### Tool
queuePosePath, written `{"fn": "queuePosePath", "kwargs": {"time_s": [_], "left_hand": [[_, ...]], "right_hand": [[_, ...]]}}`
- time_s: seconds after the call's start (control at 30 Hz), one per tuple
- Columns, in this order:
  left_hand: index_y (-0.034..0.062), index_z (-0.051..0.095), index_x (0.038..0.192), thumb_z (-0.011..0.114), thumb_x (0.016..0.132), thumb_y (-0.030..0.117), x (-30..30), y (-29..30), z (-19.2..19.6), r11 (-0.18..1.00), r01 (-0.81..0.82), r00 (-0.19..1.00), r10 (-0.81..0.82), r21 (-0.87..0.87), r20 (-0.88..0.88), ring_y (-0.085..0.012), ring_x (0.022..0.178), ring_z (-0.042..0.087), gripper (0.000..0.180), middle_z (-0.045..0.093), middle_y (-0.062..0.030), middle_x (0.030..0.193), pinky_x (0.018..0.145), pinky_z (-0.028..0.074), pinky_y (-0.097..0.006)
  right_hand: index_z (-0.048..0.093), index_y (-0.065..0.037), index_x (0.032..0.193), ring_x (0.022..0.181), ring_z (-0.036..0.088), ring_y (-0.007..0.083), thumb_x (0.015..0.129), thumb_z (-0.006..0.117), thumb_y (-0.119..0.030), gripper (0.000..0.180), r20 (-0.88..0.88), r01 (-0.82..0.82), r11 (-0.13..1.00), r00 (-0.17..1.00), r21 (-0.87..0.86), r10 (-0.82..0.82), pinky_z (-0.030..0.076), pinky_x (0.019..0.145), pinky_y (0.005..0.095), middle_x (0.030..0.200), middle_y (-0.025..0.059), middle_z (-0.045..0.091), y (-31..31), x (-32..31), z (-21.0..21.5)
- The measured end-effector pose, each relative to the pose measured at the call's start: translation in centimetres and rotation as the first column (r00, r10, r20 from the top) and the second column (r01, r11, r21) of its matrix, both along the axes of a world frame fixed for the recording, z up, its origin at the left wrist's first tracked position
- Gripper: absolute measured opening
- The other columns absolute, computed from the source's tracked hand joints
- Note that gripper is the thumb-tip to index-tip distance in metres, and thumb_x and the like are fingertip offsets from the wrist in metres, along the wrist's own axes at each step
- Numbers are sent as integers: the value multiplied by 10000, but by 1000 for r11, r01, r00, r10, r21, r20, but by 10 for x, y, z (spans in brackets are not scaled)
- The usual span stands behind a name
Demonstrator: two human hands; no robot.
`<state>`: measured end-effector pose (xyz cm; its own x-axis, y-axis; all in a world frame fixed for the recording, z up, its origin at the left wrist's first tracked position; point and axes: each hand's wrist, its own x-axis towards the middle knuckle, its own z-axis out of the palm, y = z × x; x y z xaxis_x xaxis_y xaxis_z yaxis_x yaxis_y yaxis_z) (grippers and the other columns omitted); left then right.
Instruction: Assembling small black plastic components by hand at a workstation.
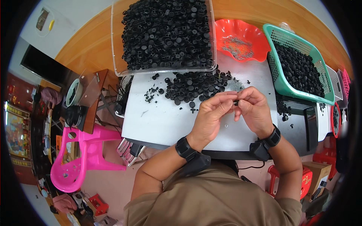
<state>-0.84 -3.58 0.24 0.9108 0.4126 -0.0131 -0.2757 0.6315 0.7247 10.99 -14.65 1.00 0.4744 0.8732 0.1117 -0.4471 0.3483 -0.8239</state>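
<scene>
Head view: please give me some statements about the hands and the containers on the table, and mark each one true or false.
1. Both hands meet over the white table and pinch a small black part between the fingertips. True.
2. The clear bin at the back is filled with red parts. False: it holds black plastic pieces.
3. The red wavy-edged bowl holds thin metal pins. True.
4. The green basket stands to the person's left. False: it stands on the right side and holds black pieces.
5. A loose pile of black parts lies on the table in front of the clear bin. True.
6. The left hand rests flat on the pink chair. False: it is raised over the table, touching the right hand.
</scene>
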Motion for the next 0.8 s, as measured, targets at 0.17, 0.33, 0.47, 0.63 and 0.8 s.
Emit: {"fn": "queuePosePath", "kwargs": {"time_s": [0.17,0.33,0.47,0.63,0.8], "left_hand": [[-4,633,1038,558,890,68,-38,27,14,753,-228,943,329,617,-53,-109,815,565,181,591,-62,1006,692,463,-239],[-19,633,992,580,832,-27,-88,90,4,500,-293,786,612,815,-93,-63,733,517,169,571,-23,909,613,426,-185],[-29,635,974,615,772,-45,-95,114,-10,400,-123,725,662,908,-193,-57,644,488,203,557,-7,818,579,407,-183],[-29,642,938,661,700,-35,-80,117,-4,146,94,709,685,985,-169,-81,581,457,239,520,-34,746,559,396,-208],[-35,627,899,647,720,-49,-78,115,-2,97,73,708,696,993,-121,-82,619,497,180,549,-45,773,578,424,-200]], "right_hand": [[565,0,950,675,620,161,854,590,-11,100,3,18,1000,1000,-7,-18,549,543,297,841,126,624,-1,6,0],[565,7,942,664,612,155,844,580,15,99,23,-6,997,1000,-81,8,542,554,296,835,125,622,0,5,4],[564,11,941,656,610,153,839,577,22,104,37,-24,994,999,-106,28,542,550,297,831,125,621,1,2,6],[568,21,951,645,612,152,835,572,27,116,40,-34,994,998,-105,39,538,530,294,818,129,622,0,4,5],[579,33,960,648,614,150,829,574,33,132,34,-46,992,998,-115,50,539,528,295,826,132,627,-2,7,5]]}}
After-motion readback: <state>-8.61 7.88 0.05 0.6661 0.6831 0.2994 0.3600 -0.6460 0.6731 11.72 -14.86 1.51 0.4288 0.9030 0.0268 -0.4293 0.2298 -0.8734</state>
